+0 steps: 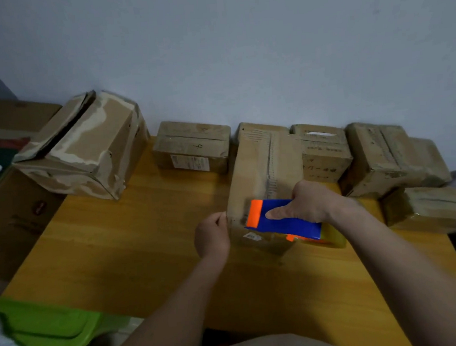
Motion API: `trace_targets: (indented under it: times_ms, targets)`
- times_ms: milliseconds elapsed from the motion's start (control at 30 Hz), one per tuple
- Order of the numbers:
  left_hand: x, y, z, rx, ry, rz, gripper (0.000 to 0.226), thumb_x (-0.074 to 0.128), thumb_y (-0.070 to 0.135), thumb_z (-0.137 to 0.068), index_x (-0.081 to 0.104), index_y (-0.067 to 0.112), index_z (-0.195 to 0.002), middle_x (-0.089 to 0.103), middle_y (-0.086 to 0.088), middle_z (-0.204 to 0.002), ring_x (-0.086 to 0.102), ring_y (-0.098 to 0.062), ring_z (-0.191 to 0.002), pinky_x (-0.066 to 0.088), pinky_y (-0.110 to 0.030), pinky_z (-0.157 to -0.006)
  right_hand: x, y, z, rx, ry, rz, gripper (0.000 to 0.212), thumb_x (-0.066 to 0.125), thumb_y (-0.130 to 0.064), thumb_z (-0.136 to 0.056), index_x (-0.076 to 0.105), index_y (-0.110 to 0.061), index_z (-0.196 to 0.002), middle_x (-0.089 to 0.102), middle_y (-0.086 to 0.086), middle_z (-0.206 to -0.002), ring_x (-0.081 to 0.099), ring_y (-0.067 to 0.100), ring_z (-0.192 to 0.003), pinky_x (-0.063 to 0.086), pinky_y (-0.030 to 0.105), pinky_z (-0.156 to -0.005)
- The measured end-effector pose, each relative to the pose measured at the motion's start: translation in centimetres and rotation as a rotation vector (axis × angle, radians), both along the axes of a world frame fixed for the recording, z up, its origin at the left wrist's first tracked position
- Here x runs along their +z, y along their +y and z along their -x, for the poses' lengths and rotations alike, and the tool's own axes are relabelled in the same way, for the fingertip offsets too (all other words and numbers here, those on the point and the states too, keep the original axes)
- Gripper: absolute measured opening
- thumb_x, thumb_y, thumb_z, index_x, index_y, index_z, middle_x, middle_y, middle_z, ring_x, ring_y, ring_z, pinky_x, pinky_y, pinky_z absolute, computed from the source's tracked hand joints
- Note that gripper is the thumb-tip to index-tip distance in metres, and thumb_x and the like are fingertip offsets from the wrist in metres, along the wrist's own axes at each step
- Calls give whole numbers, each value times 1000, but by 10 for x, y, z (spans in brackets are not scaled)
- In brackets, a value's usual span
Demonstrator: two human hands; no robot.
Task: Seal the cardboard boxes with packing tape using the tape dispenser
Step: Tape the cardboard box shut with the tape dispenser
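1 blue tape dispenser (285, 219) with orange tip; worn brown cardboard box (260, 175)

Tape dispenser (282, 217) on the middle box (259, 170); others behind.

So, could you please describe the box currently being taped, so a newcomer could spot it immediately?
On the yellow wooden table, look near the front middle. The long box stands there, apart from the row along the wall, with the blue-and-orange tape dispenser pressed on it.

Readable markings: one handwritten digit.
Handwritten "4" on top of small box (192, 145) by the wall; printed labels elsewhere too blurred to read.
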State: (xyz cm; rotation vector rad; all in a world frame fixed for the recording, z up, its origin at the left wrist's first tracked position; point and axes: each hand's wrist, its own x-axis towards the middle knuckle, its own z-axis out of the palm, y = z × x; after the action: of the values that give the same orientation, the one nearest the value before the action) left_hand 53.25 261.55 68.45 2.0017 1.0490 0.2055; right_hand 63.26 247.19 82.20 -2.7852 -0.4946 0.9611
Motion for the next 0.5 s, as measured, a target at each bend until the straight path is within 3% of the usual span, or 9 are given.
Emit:
trace_targets:
  times_ms: [100,167,267,367,500]
  targets:
    - [5,2,-3,-83,204,-106,35,41,35,-102,71,16,-96,68,-9,-98,58,-25,-82,39,-32,-64,1,2,0,-13,14,9,56,67,-68,-69,52,-16,-85,62,5,-87,60,20,-83,50,33,-75]
    - [9,7,-3,-94,323,-192,40,43,37,-101,61,9,-122,58,-12,-126,53,-28,-113,43,-37,-87,1,3,-1,-24,18,4,55,68,-67,-70,52,-16,-84,63,5,-87,60,20,-83,51,33,-76]
    - [8,5,8,-271,205,-327,69,46,5,-96,9,14,-154,8,-3,-161,10,-21,-148,16,-32,-118,2,3,-3,-24,19,-1,55,68,-66,-70,52,-15,-85,63,5,-88,60,20,-83,52,34,-79]
    - [2,-3,21,-713,131,-519,91,36,-14,-85,-20,21,-148,-31,3,-152,-29,-12,-141,-8,-34,-121,4,1,-3,-15,30,2,57,67,-66,-71,55,-13,-89,66,7,-92,62,21,-85,53,35,-81]
    - [0,4,24,-850,291,-721,82,28,-6,-88,-26,13,-147,-38,-4,-149,-35,-19,-138,-17,-42,-117,7,-3,-4,-14,62,-22,63,71,-64,-68,59,-11,-99,67,8,-95,63,22,-87,54,35,-83]
